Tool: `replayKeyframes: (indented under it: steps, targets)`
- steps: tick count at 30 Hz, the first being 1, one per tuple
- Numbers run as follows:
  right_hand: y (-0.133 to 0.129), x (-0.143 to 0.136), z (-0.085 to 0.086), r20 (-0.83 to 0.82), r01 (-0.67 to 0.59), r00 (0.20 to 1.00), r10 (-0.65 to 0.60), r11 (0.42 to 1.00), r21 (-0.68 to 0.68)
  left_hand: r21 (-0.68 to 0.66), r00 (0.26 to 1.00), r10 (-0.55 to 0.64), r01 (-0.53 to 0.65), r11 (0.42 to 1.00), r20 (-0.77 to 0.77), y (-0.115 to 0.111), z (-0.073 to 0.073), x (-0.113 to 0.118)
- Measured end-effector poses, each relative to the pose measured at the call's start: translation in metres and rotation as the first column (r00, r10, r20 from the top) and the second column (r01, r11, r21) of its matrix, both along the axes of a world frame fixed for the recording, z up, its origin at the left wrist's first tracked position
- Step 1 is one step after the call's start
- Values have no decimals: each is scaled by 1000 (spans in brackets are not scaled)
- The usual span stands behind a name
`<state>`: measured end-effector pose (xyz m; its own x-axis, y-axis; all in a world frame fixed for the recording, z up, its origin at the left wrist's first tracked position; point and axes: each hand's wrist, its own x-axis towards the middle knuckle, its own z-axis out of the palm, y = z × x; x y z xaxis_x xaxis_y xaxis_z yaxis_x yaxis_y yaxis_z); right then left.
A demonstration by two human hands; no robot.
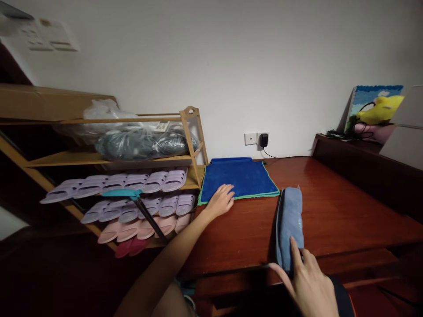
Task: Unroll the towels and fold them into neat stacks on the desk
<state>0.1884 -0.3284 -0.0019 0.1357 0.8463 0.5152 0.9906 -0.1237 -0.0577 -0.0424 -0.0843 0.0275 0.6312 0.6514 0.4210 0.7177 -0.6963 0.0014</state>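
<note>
A dark blue cloth [241,178] with green edging lies spread on the reddish-brown wooden tabletop [244,229], close to the wall. My left hand [222,200] rests on its front edge, palm down, fingers loosely stretched and holding nothing. To the right, a long grey-blue folded fabric bundle [291,213] lies lengthwise, its near end by the table's front edge. My right hand [312,281] grips that near end, with the index finger along the top and the thumb at the left side. A small dark part shows beside the index finger; I cannot tell what it is.
Left of the table stands a wooden rack [191,145] with lilac slippers [135,181], pink slippers [145,229] and plastic-wrapped bundles [145,143]. A turquoise-topped dark pole [148,213] leans before it. A black plug [263,140] sits in the wall; a yellow plush [380,110] is at the right.
</note>
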Motion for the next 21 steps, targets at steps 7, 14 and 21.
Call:
replayKeyframes:
  steps: [7, 14, 21]
  targets:
    - [30, 6, 28, -335, -373, 887, 317, 921, -114, -382, 961, -120, 211, 900, 248, -76, 8, 64]
    - [93, 26, 42, -277, 35, 952, -131, 945, -326, -470, 981, -121, 179, 865, 151, -80, -4, 88]
    - [88, 23, 29, -213, 92, 960, -184, 920, -381, -464, 995, -83, 103, 880, 62, -78, -1, 112]
